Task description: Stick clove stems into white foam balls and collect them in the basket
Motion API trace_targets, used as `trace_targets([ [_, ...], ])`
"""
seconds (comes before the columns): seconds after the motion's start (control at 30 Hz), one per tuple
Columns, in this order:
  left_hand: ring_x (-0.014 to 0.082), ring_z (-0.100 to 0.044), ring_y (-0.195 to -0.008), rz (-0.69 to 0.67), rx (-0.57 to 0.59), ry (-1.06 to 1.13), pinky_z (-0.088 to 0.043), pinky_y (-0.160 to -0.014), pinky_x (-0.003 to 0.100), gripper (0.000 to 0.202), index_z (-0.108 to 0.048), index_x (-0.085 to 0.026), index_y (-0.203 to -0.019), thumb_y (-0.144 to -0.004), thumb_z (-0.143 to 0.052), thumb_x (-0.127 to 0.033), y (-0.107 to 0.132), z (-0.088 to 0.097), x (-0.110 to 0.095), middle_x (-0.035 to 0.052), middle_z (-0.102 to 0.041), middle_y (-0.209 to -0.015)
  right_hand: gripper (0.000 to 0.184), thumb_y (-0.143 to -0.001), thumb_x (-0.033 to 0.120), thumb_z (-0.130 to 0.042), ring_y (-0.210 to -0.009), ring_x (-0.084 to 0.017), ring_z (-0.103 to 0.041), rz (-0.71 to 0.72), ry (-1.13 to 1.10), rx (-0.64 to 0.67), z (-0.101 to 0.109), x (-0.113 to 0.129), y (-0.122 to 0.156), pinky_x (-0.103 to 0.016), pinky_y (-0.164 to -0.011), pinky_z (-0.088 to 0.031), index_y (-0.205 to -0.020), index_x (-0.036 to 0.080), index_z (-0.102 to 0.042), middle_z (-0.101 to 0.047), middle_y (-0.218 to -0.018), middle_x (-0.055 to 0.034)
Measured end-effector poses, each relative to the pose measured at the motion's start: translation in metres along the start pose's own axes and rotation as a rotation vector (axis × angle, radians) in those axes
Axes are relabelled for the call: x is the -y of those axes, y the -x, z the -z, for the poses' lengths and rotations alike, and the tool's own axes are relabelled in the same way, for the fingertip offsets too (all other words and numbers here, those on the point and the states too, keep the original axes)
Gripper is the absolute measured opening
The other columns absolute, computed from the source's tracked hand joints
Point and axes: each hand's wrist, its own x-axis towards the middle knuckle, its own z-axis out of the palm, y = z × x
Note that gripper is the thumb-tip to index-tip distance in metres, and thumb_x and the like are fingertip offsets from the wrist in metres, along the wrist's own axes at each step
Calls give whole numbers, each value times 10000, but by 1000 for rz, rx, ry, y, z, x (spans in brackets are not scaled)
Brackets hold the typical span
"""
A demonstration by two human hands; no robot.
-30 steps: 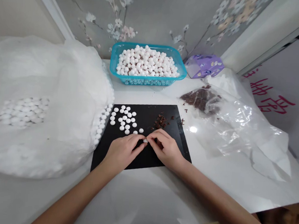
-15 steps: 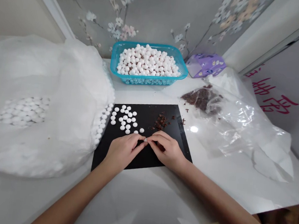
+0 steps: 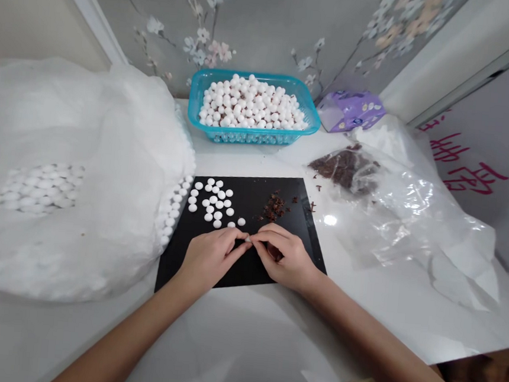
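Note:
Over the front part of a black board (image 3: 242, 272), my two hands meet at the fingertips. My left hand (image 3: 210, 252) pinches a small white ball (image 3: 247, 238) between thumb and forefinger. My right hand (image 3: 285, 254) is closed in a pinch against the ball's other side; what its fingertips hold is hidden. Several loose white balls (image 3: 220, 204) lie on the board's left half, beyond my left hand. A small heap of dark brown bits (image 3: 274, 207) lies beyond my right hand.
A teal basket (image 3: 253, 136) full of white balls stands at the back. On the left bulges a large white bag (image 3: 115, 202) of such balls. A clear plastic bag (image 3: 395, 209) with brown pieces (image 3: 343, 166) lies right, near a purple packet (image 3: 351, 111).
Hardly anything differs. Both hands stay at the same spot with fingertips together at the white ball, and the loose balls and brown bits lie as before.

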Motion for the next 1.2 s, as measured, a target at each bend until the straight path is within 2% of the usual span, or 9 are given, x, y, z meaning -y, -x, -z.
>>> trace_targets([
  [0.27, 74, -472, -479, 18, -1, 19, -301, -476, 193, 237, -616, -212, -832, -868, -467, -393, 0, 0, -1, -69, -497, -556, 154, -837, 178, -468, -477, -69, -388, -16, 0, 77, 5, 5, 0, -214, -445, -365, -927, 169, -594, -562, -780, -39],
  [0.4, 76, -477, -488, 18, 6, 14, -298, -481, 194, 238, -610, -211, -827, -872, -459, -389, 0, -1, -1, -65, -507, -569, 128, -831, 195, -485, -520, -82, -434, -40, 57, 93, 10, 8, -1, -215, -475, -361, -875, 164, -601, -540, -723, -24],
  [0.53, 75, -469, -484, 18, -3, 22, -296, -480, 193, 219, -611, -214, -831, -866, -471, -379, 0, -2, 0, -66, -503, -564, 133, -822, 194, -506, -608, -102, -494, -58, 73, 143, 14, 10, -3, -214, -518, -380, -910, 172, -603, -546, -747, -24],
  [0.67, 73, -458, -475, 24, -10, 28, -293, -476, 192, 220, -625, -221, -869, -862, -475, -381, 0, -1, -2, -69, -483, -553, 129, -827, 199, -518, -548, -82, -442, -84, 41, 190, 17, 5, -5, -205, -497, -377, -917, 186, -609, -522, -750, -8],
  [0.77, 71, -465, -487, 22, -24, 24, -296, -483, 191, 233, -632, -228, -900, -865, -468, -389, 0, 1, -4, -69, -471, -556, 143, -855, 213, -493, -493, -74, -412, -110, 67, 84, 18, -2, -7, -204, -478, -387, -935, 193, -610, -509, -727, 0],
  [0.83, 70, -466, -494, 24, -45, 20, -299, -488, 191, 235, -634, -231, -907, -868, -463, -388, 0, 2, -5, -67, -470, -565, 202, -871, 201, -463, -561, -94, -492, -120, 172, 2, 18, -7, -8, -213, -523, -427, -1019, 203, -600, -541, -782, -21],
  [0.97, 67, -447, -483, 44, -104, -1, -305, -482, 192, 234, -630, -227, -938, -873, -455, -369, 0, 0, -5, -65, -477, -581, 306, -896, 177, -399, -754, -145, -595, -100, 411, 27, 16, -14, -7, -234, -597, -478, -1138, 232, -579, -570, -937, -60],
  [1.1, 64, -452, -492, 54, -182, -12, -321, -493, 191, 239, -606, -233, -1010, -857, -479, -366, 2, -2, -4, -67, -489, -611, 273, -904, 186, -395, -781, -148, -613, -73, 475, 20, 13, -19, -7, -231, -628, -498, -1051, 213, -623, -584, -934, -59],
  [1.2, 67, -461, -502, 110, -266, -24, -323, -493, 194, 215, -595, -238, -985, -839, -493, -359, 3, -1, -3, -65, -489, -627, 235, -894, 185, -414, -812, -153, -614, -71, 452, -25, 13, -18, -7, -228, -651, -504, -988, 196, -629, -596, -921, -60],
])
